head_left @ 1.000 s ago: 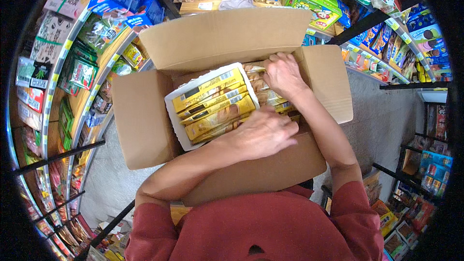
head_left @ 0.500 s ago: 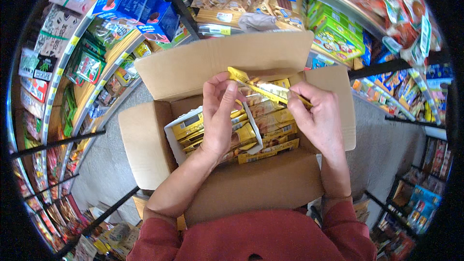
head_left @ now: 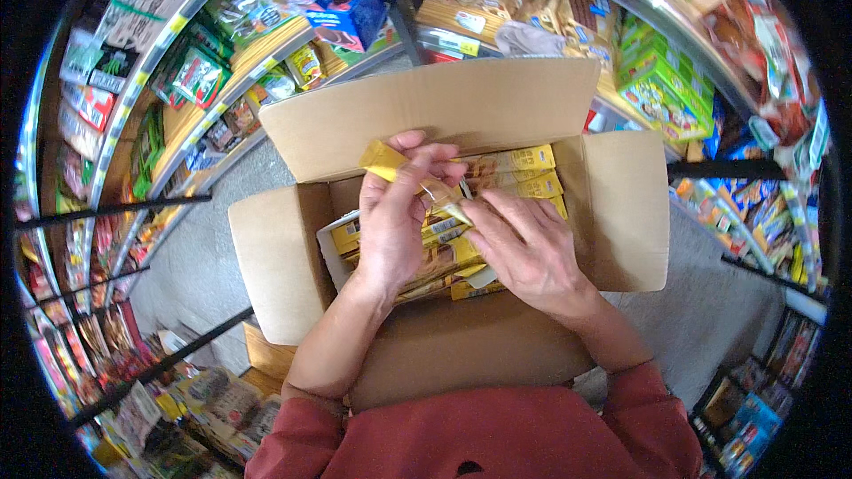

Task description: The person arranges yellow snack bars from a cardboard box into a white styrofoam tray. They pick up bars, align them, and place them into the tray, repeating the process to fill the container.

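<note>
A yellow snack packet (head_left: 382, 160) is pinched between the thumb and fingers of my left hand (head_left: 388, 231), above an open cardboard box (head_left: 430, 106). My right hand (head_left: 537, 257) is closed at the packet's lower end, its fingertips pressed together there; they partly hide that end. Beneath my hands, a white carton tray (head_left: 334, 248) inside the box holds several yellow packets. More yellow packets (head_left: 519, 161) lie in rows in the right part of the box. My forearms cover some of the near packets.
Shelves of packaged snacks curve around the left, far and right sides. Blue boxes (head_left: 353, 13) stand at the far left, a green box (head_left: 666, 89) at the far right. A grey cloth (head_left: 530, 38) lies on the far shelf. Grey floor (head_left: 200, 257) shows beside the box.
The packet has moved left and down and now slants between my hands. My right hand has come left and lower, over the tray. The whole view has shifted slightly.
</note>
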### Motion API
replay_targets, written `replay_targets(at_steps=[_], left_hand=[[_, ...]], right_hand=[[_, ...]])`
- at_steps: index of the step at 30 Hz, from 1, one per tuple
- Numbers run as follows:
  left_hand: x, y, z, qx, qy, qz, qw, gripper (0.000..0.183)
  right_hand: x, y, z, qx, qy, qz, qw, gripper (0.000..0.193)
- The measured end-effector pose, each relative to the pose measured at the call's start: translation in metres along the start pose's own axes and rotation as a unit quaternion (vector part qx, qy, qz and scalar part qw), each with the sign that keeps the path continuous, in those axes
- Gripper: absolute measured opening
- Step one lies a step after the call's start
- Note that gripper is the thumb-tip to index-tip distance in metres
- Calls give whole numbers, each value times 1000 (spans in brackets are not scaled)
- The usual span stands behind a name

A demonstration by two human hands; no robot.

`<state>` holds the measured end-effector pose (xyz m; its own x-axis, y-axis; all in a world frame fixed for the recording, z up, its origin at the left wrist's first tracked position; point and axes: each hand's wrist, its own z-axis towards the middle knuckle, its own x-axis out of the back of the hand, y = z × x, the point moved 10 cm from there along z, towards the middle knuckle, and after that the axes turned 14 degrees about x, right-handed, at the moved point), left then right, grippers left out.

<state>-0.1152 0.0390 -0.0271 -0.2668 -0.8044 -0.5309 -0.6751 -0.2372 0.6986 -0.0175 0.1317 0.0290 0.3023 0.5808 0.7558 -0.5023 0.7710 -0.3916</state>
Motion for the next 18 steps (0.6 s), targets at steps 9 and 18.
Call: replay_targets(at_steps=[9,18], left_hand=[[-35,0,-7,14,-206,-114,972,37],[-29,13,-3,-56,-132,-41,989,24]], right_hand=[[-32,21,-49,-313,80,388,863,28],[-32,42,-68,-397,243,478,745,16]])
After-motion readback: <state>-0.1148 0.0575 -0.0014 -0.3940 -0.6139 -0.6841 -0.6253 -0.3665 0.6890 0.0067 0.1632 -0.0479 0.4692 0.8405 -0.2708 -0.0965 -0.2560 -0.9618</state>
